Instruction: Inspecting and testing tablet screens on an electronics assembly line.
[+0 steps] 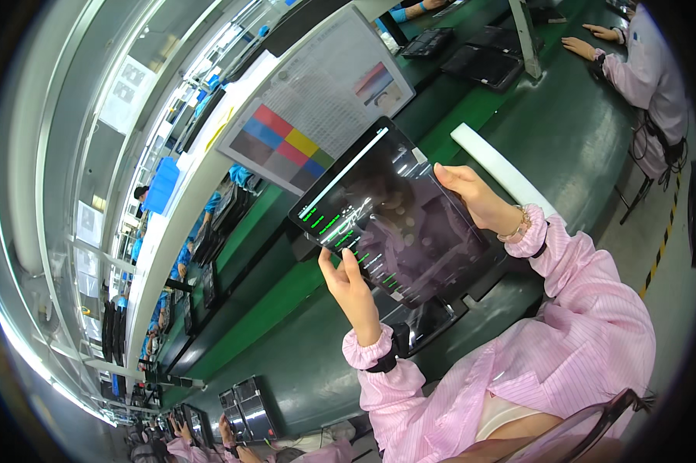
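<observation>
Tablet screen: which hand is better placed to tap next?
Probably left. The left hand has its fingers at the lit, green-lined part of the tablet screen. The right hand grips the far edge, supporting it.

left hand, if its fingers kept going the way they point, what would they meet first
The left hand already holds the tablet at its edge; its fingers point across the dark screen, so they would slide onto that first, though depth is unclear.

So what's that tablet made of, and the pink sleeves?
The tablet front looks like glossy glass: it mirrors the person and the lights. Both the left hand and right hand grip its edges. The pink sleeves look like thin woven cloth, matte, finely striped, gathered at the cuffs.
</observation>
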`<state>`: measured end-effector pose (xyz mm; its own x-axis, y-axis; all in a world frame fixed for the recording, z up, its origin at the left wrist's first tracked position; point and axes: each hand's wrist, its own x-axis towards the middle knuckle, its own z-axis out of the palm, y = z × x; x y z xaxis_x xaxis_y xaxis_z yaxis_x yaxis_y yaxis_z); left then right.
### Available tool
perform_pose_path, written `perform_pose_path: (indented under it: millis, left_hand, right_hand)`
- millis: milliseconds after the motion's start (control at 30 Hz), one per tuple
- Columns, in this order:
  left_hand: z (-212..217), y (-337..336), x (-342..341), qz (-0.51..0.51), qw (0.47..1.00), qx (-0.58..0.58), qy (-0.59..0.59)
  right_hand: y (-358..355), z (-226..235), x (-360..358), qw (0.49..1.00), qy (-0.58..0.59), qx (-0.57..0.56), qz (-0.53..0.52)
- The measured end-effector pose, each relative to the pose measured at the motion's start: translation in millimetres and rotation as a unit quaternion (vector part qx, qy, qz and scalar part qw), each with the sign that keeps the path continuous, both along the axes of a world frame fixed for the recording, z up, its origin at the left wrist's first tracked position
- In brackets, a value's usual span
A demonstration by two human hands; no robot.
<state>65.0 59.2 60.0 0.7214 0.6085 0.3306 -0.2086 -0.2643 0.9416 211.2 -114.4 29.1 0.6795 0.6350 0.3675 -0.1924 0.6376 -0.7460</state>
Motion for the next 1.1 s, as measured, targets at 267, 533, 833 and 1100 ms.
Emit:
perform_pose_path:
  millis: [267,533,833,1100]
  left_hand:
    - [-51.6,-21.4,-51.3,-0.110,0.993,0.034,-0.007]
    - [-50.2,-48.6,-82.1,-0.155,0.973,-0.171,-0.024]
    - [-53.4,-41.6,-101.2,-0.161,0.979,-0.120,0.023]
    - [-47.7,-43.5,-99.5,-0.156,0.982,-0.106,0.021]
  right_hand:
    - [-14.2,21.0,-23.2,0.999,0.022,0.008,-0.024]
    - [-22.6,23.7,-35.3,0.998,-0.021,-0.029,-0.060]
    - [-28.0,35.0,-50.7,0.999,-0.042,-0.008,-0.026]
    - [-25.5,37.4,-50.2,0.999,-0.031,-0.008,-0.023]
